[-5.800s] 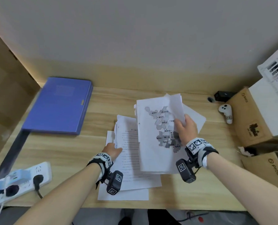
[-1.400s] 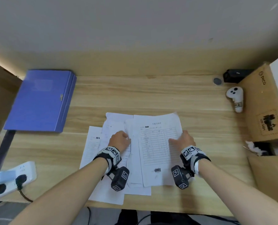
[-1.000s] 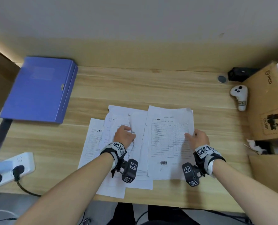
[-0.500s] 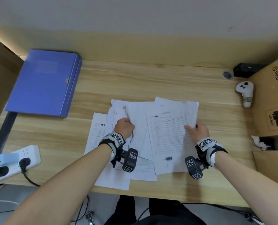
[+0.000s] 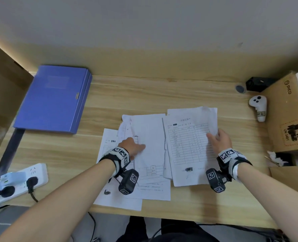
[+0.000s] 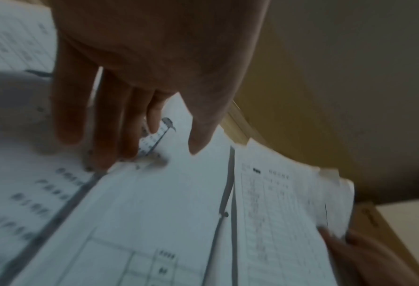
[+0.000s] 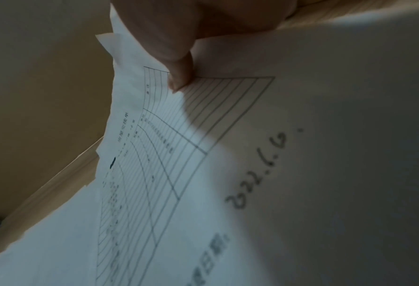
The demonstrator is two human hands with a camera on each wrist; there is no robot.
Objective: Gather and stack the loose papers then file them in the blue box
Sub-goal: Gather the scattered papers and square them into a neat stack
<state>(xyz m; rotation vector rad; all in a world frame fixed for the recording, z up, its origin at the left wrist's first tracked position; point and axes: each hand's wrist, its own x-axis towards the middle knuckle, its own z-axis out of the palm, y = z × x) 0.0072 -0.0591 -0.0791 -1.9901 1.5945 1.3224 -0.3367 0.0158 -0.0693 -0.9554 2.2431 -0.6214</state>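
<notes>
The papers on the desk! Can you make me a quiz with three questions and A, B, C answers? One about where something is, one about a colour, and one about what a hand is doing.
1. Where is the blue box?
A. on the desk, left of the papers
B. on top of the papers
C. inside the cardboard box

2. What colour is the game controller near the cardboard box?
A. red
B. white
C. green

3. What is the right hand doing?
A. resting flat on bare wood
B. pulling a plug from the power strip
C. pinching the edge of the sheet with the table

Answers:
1 A: the head view shows it lying closed at the desk's back left, apart from the papers.
2 B: its body is white with dark buttons.
3 C: the right wrist view shows the thumb pressed on that sheet's edge.
</notes>
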